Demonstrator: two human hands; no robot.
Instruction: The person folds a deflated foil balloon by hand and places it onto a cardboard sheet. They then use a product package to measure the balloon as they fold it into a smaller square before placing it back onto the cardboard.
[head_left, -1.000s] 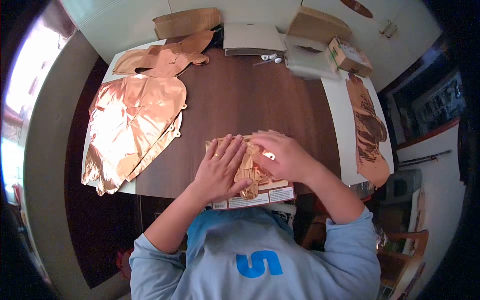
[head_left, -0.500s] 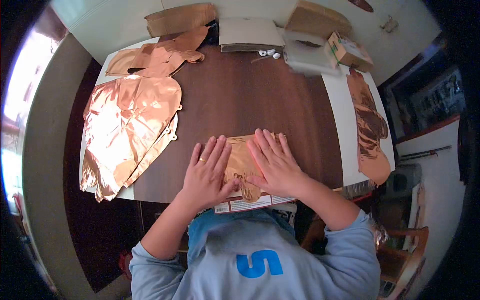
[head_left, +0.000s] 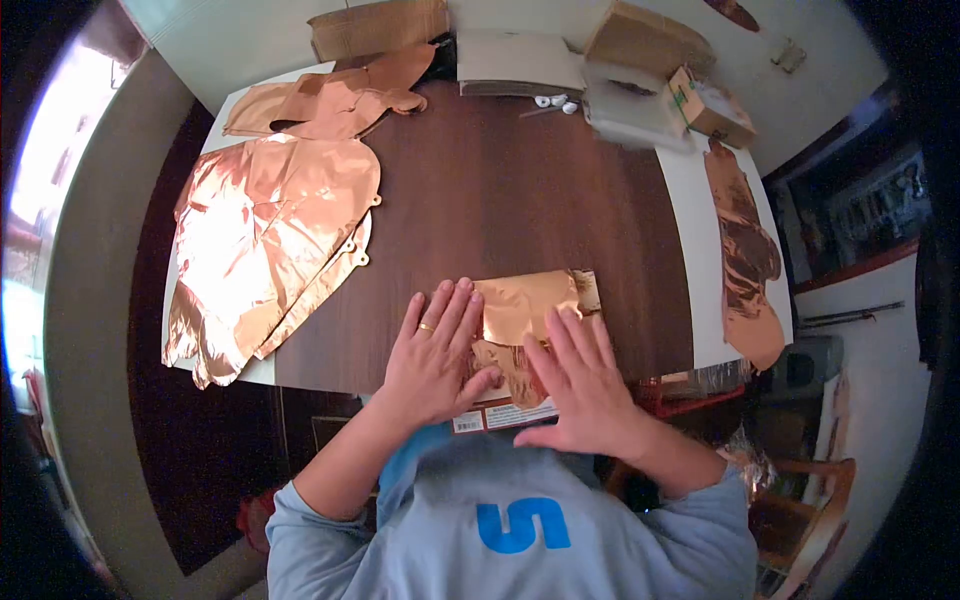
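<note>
A folded piece of shiny rose-gold foil (head_left: 525, 305), which looks like a foil balloon, lies on a printed card (head_left: 500, 415) at the table's front edge. Its upper part forms a smooth flap over a crinkled lower part. My left hand (head_left: 435, 350) rests flat along the foil's left side, fingers stretched out, a ring on one finger. Over the lower right of the foil is my right hand (head_left: 582, 390), fingers extended and thumb apart; whether its palm presses down, I cannot tell. The card's upper right corner shows beyond the foil.
Large flat foil balloons (head_left: 270, 220) lie at the left, with more crumpled foil (head_left: 345, 100) behind. Another foil strip (head_left: 740, 260) lies at the right. Along the back are a white card stack (head_left: 520, 62), small white rolls (head_left: 555, 102), clear plastic bags (head_left: 635, 110) and a box (head_left: 712, 105).
The foil's upper part now appears as a smooth flap, baring the card's upper right corner. My right hand has moved down and right; my left stays on the left side. The view has shifted slightly.
</note>
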